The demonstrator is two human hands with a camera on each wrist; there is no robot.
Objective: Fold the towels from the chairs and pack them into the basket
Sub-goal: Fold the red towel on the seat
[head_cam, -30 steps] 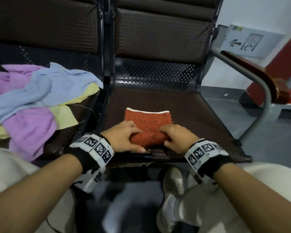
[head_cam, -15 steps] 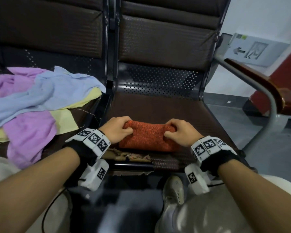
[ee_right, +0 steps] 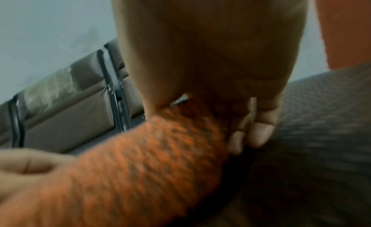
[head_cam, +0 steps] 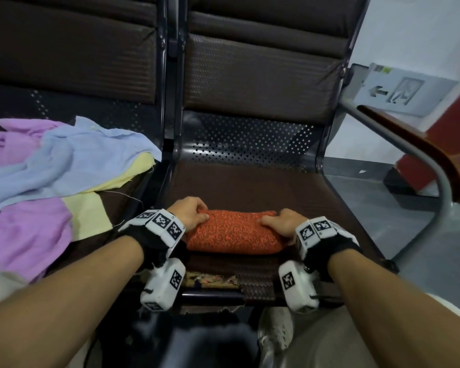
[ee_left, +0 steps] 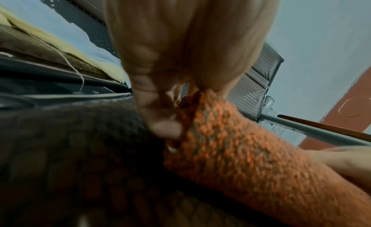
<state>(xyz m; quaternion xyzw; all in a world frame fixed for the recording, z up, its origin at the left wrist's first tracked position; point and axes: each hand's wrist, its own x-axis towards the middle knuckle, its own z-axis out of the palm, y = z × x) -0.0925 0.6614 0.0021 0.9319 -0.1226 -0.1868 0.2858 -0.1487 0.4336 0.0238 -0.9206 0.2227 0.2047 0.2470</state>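
Note:
A folded orange towel (head_cam: 234, 233) lies as a thick roll across the front of the right chair's brown seat (head_cam: 250, 187). My left hand (head_cam: 190, 215) grips its left end, thumb on top and fingers curled under, and the left wrist view shows that hand (ee_left: 164, 116) on the towel (ee_left: 251, 159). At the roll's right end my right hand (head_cam: 280, 221) grips the same way. From the right wrist the right hand (ee_right: 240, 127) is seen curled around the towel (ee_right: 140, 159). No basket is in view.
Loose purple, light blue and yellow towels (head_cam: 51, 176) are heaped on the left chair. A metal armrest with a wooden top (head_cam: 422, 155) stands at the right. My knees and a white shoe (head_cam: 275, 333) are below the seat's worn front edge (head_cam: 210, 282).
The orange towel was flat with its white edge showing; both hands folded its near edge up and over, so it is now a thicker, narrower roll gripped at both ends.

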